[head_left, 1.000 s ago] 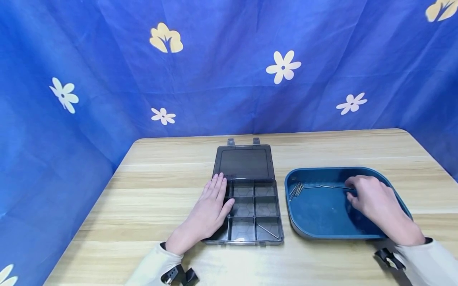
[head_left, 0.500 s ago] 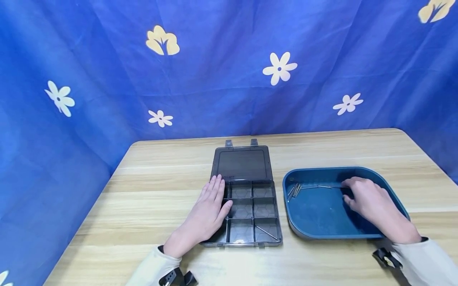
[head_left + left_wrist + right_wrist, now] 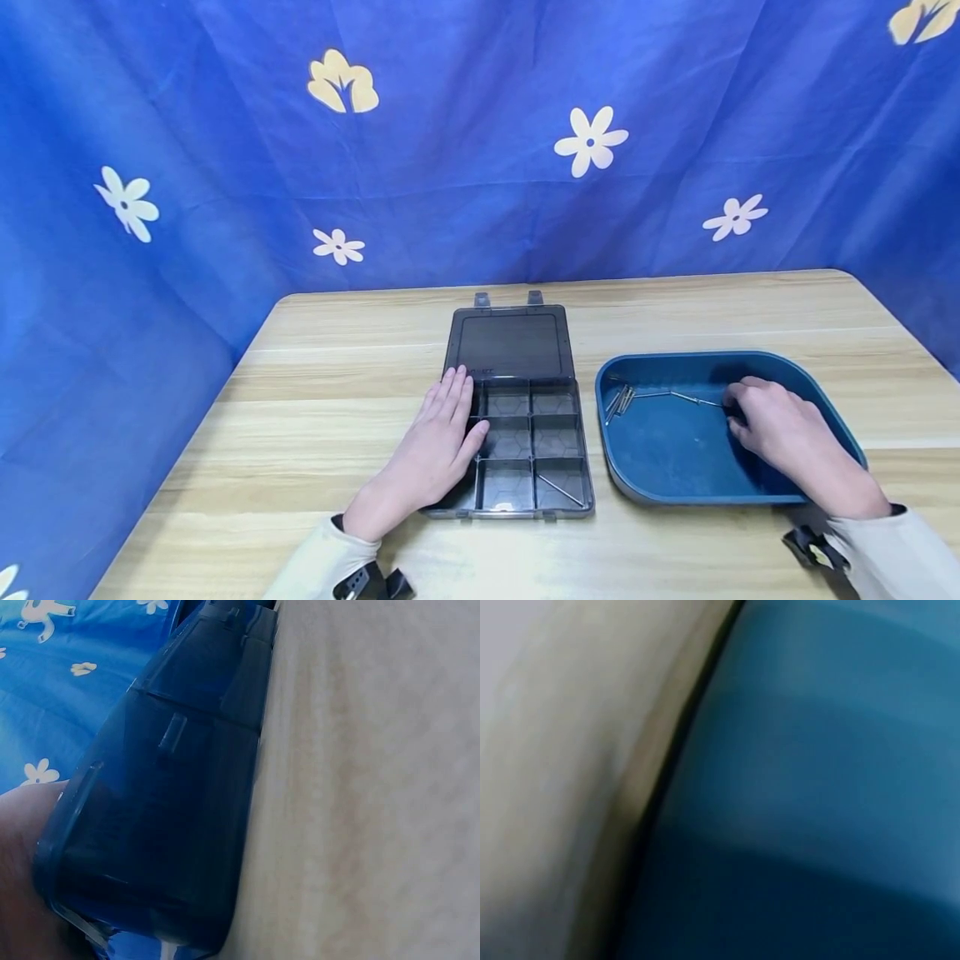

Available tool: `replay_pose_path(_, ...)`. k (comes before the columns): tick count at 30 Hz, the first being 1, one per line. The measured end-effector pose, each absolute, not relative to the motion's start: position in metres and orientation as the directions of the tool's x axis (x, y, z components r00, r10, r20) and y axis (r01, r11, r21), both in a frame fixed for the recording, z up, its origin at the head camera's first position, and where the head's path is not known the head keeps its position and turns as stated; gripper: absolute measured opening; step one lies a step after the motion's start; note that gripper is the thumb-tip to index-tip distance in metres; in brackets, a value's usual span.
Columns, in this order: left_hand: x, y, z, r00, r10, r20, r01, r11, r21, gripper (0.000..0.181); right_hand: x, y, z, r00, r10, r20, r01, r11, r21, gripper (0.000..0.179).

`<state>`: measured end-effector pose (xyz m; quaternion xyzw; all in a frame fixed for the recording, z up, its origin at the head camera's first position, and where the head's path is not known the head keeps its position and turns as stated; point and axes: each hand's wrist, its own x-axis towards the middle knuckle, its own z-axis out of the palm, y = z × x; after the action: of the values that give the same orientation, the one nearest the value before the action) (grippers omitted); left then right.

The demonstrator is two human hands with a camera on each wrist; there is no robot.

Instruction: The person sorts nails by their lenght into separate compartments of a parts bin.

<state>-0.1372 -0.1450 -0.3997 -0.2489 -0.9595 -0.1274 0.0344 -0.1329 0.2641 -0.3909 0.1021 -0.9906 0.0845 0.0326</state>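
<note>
In the head view, my left hand [image 3: 431, 446] lies with straight fingers over the left column of a smoky clear compartment box [image 3: 507, 483]. The box's lid [image 3: 513, 340] is folded back. One thin metal rod [image 3: 561, 490] slants across the front right compartment. My right hand [image 3: 783, 433] is inside a blue tray [image 3: 697, 467], fingers curled at the right end of a thin metal rod [image 3: 711, 403]. That rod meets other rods [image 3: 651, 394] end to end, in a line leftward. Its tip is hidden by the fingers. The right wrist view shows only blurred tray wall.
Several short metal rods [image 3: 619, 402] lie bunched at the tray's left end. The tray stands just right of the box on a wooden table [image 3: 360, 350]. A blue flowered curtain [image 3: 465, 167] hangs behind and to the sides.
In the tray, the right part of the rod line has tilted down toward my right hand, which has shifted slightly. My left hand keeps its place on the box.
</note>
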Motion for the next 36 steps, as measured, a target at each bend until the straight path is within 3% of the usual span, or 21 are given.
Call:
replay_pose_path(15, -0.1352, -0.1449, -0.3978, -0.876, 0.468, 0.116, 0.482, 0.848, 0.222, 0.064, -0.1289, 0.2657, -0.391, -0.98, -0.167, -0.113, -0.148, 0.976, -0.158, 0.024)
replay_pose_path(30, -0.1395, -0.1459, -0.3996, -0.865, 0.481, 0.14, 0.501, 0.831, 0.24, 0.064, -0.1285, 0.2675, -0.3885, -0.978, -0.15, -0.147, -0.123, 0.976, -0.178, 0.021)
replay_pose_path(36, -0.1381, -0.1467, -0.3993, -0.873, 0.469, 0.134, 0.487, 0.835, 0.257, 0.063, -0.1294, 0.2648, -0.3884, -0.982, -0.168, -0.091, -0.148, 0.97, -0.194, 0.021)
